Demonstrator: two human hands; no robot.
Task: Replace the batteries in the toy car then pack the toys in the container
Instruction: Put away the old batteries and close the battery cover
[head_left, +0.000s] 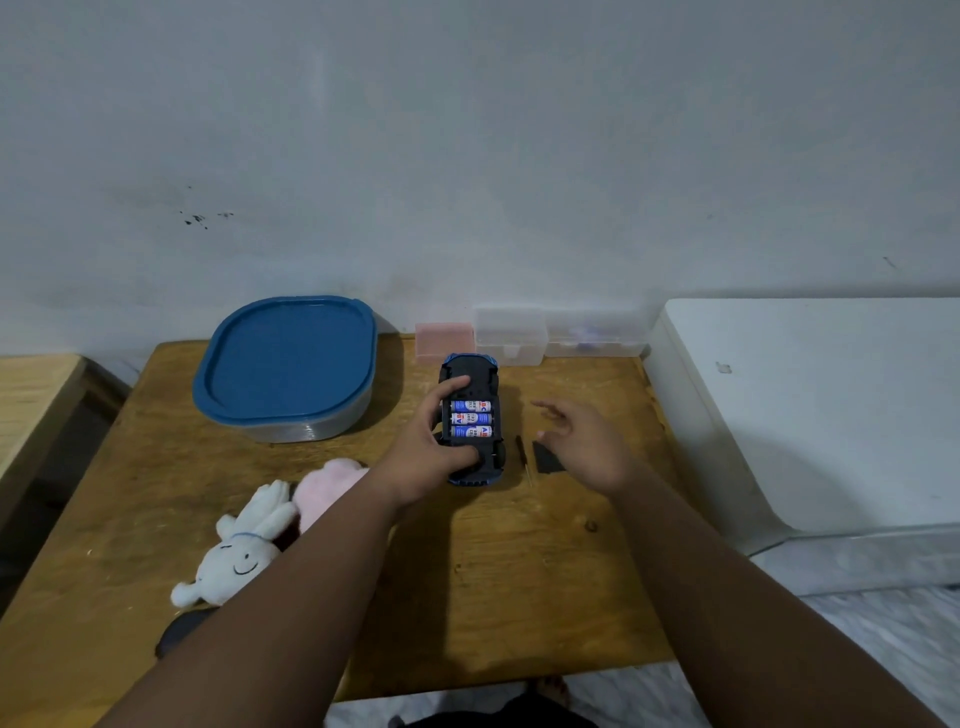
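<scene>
A blue toy car (480, 373) lies upside down on the wooden table (519, 571). Its battery bay is uncovered and shows three blue-and-white batteries (471, 419) side by side. My left hand (431, 447) grips the car from the left, thumb at the near end and fingers over the far end. My right hand (582, 441) hovers to the right of the car with relaxed fingers and holds nothing. Below it lie a small screwdriver (522, 457) and the black battery cover (546, 458). A grey container with a blue lid (288, 358) stands at the back left.
A white plush rabbit (244, 551) and a pink plush toy (332, 478) lie at the front left, partly behind my left forearm. A pink box (444, 340) and clear plastic boxes (511, 335) stand against the wall. A white appliance (810, 405) borders the table's right side.
</scene>
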